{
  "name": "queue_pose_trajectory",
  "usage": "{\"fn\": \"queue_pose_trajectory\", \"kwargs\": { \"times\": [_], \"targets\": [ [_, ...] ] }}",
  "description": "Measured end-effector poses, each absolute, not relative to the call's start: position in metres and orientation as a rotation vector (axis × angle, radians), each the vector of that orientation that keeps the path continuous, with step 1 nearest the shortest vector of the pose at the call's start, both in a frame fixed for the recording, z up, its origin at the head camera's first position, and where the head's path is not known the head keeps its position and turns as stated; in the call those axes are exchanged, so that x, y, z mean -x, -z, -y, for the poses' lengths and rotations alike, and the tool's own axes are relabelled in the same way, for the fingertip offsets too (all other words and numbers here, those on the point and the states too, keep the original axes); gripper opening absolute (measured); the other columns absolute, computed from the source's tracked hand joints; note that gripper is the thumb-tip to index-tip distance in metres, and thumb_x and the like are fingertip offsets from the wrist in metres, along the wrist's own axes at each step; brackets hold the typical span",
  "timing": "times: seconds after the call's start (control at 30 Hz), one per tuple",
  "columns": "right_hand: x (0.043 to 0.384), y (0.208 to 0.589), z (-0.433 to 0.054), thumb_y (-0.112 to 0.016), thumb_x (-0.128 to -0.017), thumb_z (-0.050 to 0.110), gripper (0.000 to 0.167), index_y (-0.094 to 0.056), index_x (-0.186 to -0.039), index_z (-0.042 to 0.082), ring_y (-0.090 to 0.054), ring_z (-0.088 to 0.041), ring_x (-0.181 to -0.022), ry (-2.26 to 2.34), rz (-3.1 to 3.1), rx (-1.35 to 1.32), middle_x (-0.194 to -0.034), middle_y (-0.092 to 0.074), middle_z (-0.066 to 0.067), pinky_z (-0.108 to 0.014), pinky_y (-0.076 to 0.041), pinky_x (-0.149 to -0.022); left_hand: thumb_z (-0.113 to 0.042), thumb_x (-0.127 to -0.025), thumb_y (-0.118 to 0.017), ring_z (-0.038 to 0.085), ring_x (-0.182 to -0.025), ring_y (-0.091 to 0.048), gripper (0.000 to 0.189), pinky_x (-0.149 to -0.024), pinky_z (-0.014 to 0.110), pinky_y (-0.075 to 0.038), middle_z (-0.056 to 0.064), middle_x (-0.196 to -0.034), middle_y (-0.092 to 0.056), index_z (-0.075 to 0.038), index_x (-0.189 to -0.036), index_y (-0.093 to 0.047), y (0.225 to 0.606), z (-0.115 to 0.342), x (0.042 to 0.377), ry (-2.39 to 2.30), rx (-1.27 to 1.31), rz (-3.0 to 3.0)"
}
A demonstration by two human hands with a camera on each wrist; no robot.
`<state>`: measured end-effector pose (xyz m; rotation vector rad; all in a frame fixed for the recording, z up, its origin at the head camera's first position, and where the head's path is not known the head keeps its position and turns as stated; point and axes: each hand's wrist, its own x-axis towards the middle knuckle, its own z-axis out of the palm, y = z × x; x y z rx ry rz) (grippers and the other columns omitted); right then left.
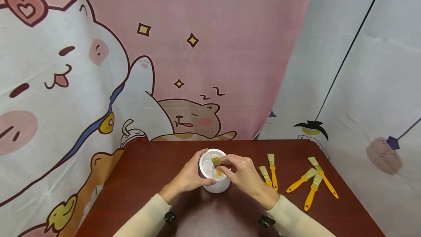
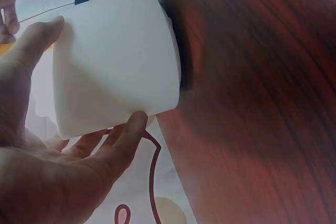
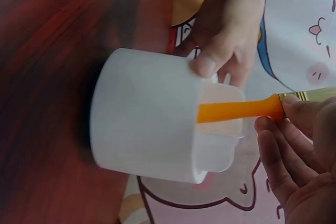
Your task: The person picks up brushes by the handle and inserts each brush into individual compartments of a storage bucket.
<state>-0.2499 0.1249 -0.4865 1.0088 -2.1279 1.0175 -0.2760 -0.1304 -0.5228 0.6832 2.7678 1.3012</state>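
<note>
A white round holder with inner dividers (image 1: pixel 215 187) stands on the table in front of me. My left hand (image 1: pixel 188 175) grips its left side, thumb near the front rim and fingers around the far side. My right hand (image 1: pixel 242 175) pinches a paintbrush (image 3: pixel 236 110) at its metal collar, over the holder's right side. The brush's bristles point up, and its orange handle reaches down past the rim; the handle's lower end is hidden inside. In the left wrist view the holder's smooth wall (image 2: pixel 115 61) shows between thumb and fingers.
Right of my right hand lie two paintbrushes (image 1: pixel 272 171) with yellow handles, one partly hidden by the hand. Farther right, three more paintbrushes (image 1: pixel 312 192) lie close together, some touching. The dark red-brown table (image 1: pixel 148 171) ends at a printed cloth backdrop (image 1: pixel 243 65).
</note>
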Motion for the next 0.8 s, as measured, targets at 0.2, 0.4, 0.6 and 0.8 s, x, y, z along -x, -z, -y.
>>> {"fn": "queue_pose_trajectory", "kwargs": {
  "times": [0.2, 0.4, 0.6, 0.8],
  "targets": [
    [0.254, 0.499, -0.127, -0.097, -0.091, -0.004, 0.027, -0.083, -0.111, 0.008, -0.085, -0.013, -0.087, -1.012, 2.147, -1.03, -0.103, -0.088, -0.003, -0.032, -0.07, -0.073, -0.041, -0.082, -0.108, 0.035, -0.14, -0.07, 0.124, -0.115, 0.062, -0.058, 0.016, -0.161, -0.065, -0.013, -0.179, -0.036, 0.524, 0.131, 0.276, -1.303, -0.675, -2.766],
    [0.255, 0.509, -0.126, -0.096, -0.093, -0.001, 0.024, -0.084, -0.11, 0.008, -0.084, -0.012, -0.088, -1.0, 2.198, -1.032, -0.103, -0.087, -0.003, -0.034, -0.071, -0.071, -0.04, -0.081, -0.108, 0.033, -0.138, -0.07, 0.124, -0.113, 0.06, -0.058, 0.015, -0.159, -0.067, -0.013, -0.179, -0.037, 0.524, 0.131, 0.276, -1.305, -0.676, -2.772],
    [0.254, 0.515, -0.126, -0.097, -0.092, -0.001, 0.023, -0.084, -0.109, 0.009, -0.084, -0.011, -0.085, -0.986, 2.211, -1.024, -0.101, -0.087, -0.002, -0.032, -0.068, -0.067, -0.041, -0.082, -0.108, 0.032, -0.138, -0.07, 0.124, -0.115, 0.058, -0.057, 0.014, -0.159, -0.067, -0.01, -0.179, -0.037, 0.526, 0.13, 0.278, -1.306, -0.69, -2.773],
    [0.255, 0.517, -0.125, -0.097, -0.092, 0.001, 0.023, -0.084, -0.109, 0.01, -0.084, -0.011, -0.085, -0.972, 2.215, -1.049, -0.103, -0.087, -0.002, -0.028, -0.066, -0.067, -0.04, -0.082, -0.108, 0.033, -0.141, -0.069, 0.124, -0.118, 0.061, -0.056, 0.015, -0.16, -0.066, -0.009, -0.179, -0.037, 0.525, 0.131, 0.277, -1.314, -0.692, -2.766]
  ]
}}
